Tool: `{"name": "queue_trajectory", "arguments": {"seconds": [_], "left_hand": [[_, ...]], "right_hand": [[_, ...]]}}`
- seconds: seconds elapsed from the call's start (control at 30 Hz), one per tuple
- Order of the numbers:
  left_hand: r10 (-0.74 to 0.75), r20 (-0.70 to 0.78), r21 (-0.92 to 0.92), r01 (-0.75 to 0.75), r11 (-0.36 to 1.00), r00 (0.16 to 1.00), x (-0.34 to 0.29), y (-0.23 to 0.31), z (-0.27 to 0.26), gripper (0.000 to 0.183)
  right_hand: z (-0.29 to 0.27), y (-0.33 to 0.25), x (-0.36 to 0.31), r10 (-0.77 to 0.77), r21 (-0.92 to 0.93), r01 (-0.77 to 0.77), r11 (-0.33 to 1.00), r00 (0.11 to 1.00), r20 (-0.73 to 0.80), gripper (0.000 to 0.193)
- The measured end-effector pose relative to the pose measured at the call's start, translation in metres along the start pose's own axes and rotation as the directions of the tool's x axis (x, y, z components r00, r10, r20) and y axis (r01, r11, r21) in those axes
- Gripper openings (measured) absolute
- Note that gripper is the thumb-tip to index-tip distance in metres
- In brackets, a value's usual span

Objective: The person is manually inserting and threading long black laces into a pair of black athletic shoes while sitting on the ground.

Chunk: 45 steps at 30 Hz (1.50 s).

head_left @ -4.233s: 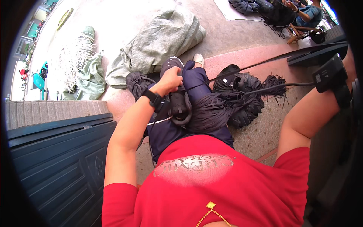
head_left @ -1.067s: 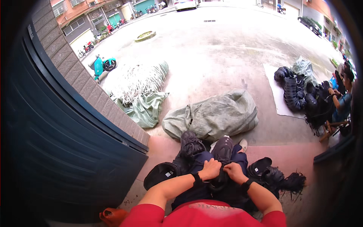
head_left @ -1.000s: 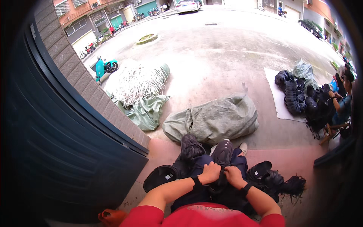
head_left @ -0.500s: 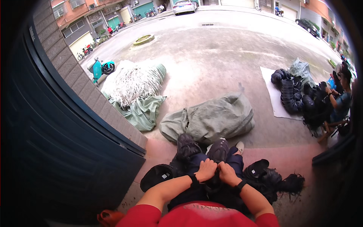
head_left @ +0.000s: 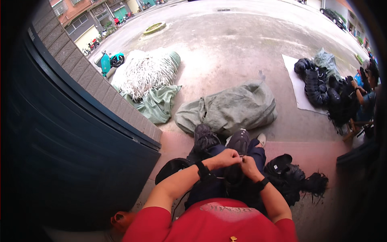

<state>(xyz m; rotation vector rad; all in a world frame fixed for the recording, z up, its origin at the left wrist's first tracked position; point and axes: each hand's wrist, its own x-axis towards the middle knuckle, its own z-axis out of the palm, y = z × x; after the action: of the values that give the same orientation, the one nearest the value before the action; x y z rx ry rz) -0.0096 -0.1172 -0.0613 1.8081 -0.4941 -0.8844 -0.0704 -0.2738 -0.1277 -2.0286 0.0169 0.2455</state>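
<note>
Across my lap lies a dark shoe [head_left: 238, 141], its toe pointing away and small pale dots along its front. Over its upper part my left hand [head_left: 226, 157] is closed, fingertips pinched together. My right hand [head_left: 250, 167] meets it from the right, its fingers bent and closed at the same spot. Whatever lies between the fingertips is too small to make out. Just left of this shoe sits another black shoe [head_left: 204, 137] with laces. A black piece [head_left: 172, 168] rests partly behind my left forearm, and a heap of black shoe pieces [head_left: 292, 173] lies to the right.
A grey-green cloth bundle [head_left: 229, 107] lies ahead of my feet. Beyond it at left is a pile of white strips [head_left: 147, 74] on green sheeting. A dark door [head_left: 72, 153] stands on the left. At right a person [head_left: 365, 101] sits beside black goods [head_left: 316, 86].
My left hand has lifted slightly and shifted right, fingertips pinched. My right hand has moved a little right and up. The view has tilted down.
</note>
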Motion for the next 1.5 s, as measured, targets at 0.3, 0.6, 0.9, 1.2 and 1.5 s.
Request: {"name": "queue_trajectory", "arguments": {"seconds": [0.3,0.6,0.9,1.2,1.5], "left_hand": [[-0.186,-0.036,-0.122,0.181,0.976,0.982,0.001,-0.027,-0.006,0.028],[-0.081,-0.221,0.379,0.163,0.911,0.972,0.003,-0.034,0.011,0.019],[-0.063,-0.331,0.474,0.223,0.852,0.942,0.013,-0.037,0.009,0.019],[0.032,-0.034,0.390,-0.016,0.921,0.999,0.023,-0.034,0.014,0.016],[-0.099,-0.120,0.164,0.118,0.979,0.988,0.020,-0.041,0.019,0.021]], "right_hand": [[-0.040,-0.041,0.008,0.045,0.219,-0.019,0.976,0.993,-0.110,0.023],[-0.043,-0.036,-0.007,0.048,0.263,-0.025,0.965,0.995,-0.084,0.021],[-0.043,-0.041,-0.005,0.015,0.253,-0.004,0.968,0.999,-0.041,0.020],[-0.034,-0.055,0.013,-0.132,0.093,0.129,0.987,0.991,0.027,0.019],[-0.049,-0.075,0.003,-0.416,-0.394,0.318,0.862,0.889,-0.193,0.042]]}}
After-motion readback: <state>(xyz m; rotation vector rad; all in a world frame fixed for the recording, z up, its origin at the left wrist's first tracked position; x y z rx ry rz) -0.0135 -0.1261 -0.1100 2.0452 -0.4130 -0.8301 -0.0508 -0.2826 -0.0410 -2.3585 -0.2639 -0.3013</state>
